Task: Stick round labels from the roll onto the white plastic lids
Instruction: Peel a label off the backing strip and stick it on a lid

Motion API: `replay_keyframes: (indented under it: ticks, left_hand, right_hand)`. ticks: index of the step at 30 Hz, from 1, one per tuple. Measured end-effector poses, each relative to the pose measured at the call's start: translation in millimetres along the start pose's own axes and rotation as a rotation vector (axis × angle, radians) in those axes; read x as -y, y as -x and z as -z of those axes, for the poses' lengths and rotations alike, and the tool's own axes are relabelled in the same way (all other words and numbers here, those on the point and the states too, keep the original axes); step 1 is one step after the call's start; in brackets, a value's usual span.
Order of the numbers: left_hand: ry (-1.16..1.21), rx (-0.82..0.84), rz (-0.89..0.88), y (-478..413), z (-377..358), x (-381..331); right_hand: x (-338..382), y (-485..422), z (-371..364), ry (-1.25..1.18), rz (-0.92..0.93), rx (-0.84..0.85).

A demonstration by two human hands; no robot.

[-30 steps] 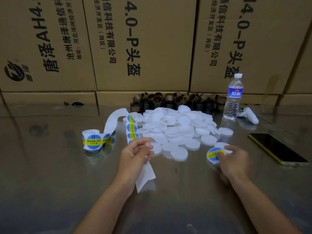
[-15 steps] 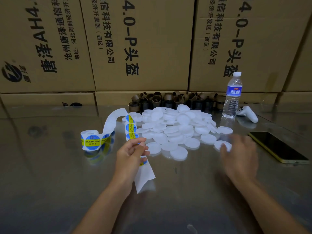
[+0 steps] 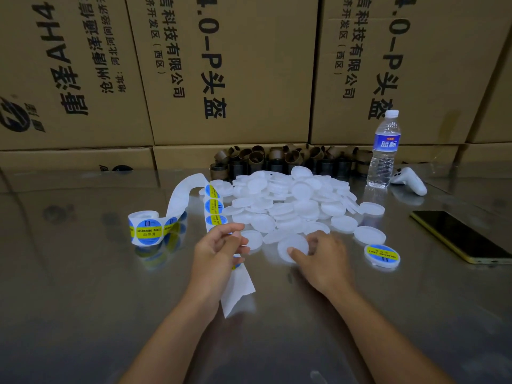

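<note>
**Mid-desk, near rim of the lid pile: right hand taking the next blank lid**

Left hand (image 3: 219, 245) has its fingers curled, pinching the label strip (image 3: 213, 206). The strip runs from the roll (image 3: 145, 230), which stands left of centre. Bare backing tail (image 3: 235, 295) hangs below that hand toward the near edge. Can't tell if a label is already lifted off.

Right hand (image 3: 324, 259) has thumb and fingers closed round a blank lid (image 3: 291, 245) at the pile's near rim, touching its neighbours. Lid pile (image 3: 291, 195) sits centre, toward the far edge of the desk (image 3: 69, 300). One labelled lid (image 3: 382, 254) lies alone right of the hands, apart from the pile and short of the phone (image 3: 460, 236) by the right edge.

Risks, my read:
- The blank lid looks slick and overlaps others, so pulling it could drag neighbours along or let it slip from the pinch.
- The strip is arched and slack, so a tug may tip the roll.
- A label could curl onto fingers, or land off-centre or creased, if the lid isn't held flat.
- The labelled lid is close enough to get knocked back among the blanks.

Versus earlier:
- A second ago the right hand held the labelled lid at that right-hand spot.
- Half a second ago it was blurred over the same spot.
- Now that lid is set down and the hand has crossed left to the pile.
- Left hand, strip and roll are about unchanged.
</note>
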State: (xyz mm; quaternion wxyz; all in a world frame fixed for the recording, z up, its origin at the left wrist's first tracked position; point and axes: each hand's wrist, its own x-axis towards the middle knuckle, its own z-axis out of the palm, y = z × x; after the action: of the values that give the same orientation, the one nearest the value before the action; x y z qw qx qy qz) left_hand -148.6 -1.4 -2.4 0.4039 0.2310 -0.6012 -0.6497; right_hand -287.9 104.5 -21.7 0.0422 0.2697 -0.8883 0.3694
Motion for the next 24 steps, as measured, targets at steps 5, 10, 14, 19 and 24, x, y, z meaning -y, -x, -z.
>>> replay_keyframes:
  ticks: [5,10,14,19,24]
  left_hand:
    - [-0.013,-0.015,0.002,-0.9,0.8,1.0]
    - [-0.008,0.010,-0.013,-0.6,0.6,0.4]
    - [0.008,0.086,-0.023,2.2,-1.1,0.4]
    - [0.000,0.103,-0.056,2.3,-0.7,1.0]
    - [0.051,0.089,-0.024,-2.0,1.8,2.5]
  right_hand:
    - [20.2,8.1,4.3,-0.810,-0.029,0.117]
    - [36.7,20.0,7.2,-1.038,0.050,0.190]
    - [38.9,25.0,7.9,-1.054,0.040,0.215]
    - [40.0,26.2,6.7,-1.067,0.017,0.293]
    - [38.7,24.5,2.5,-1.072,0.010,0.298]
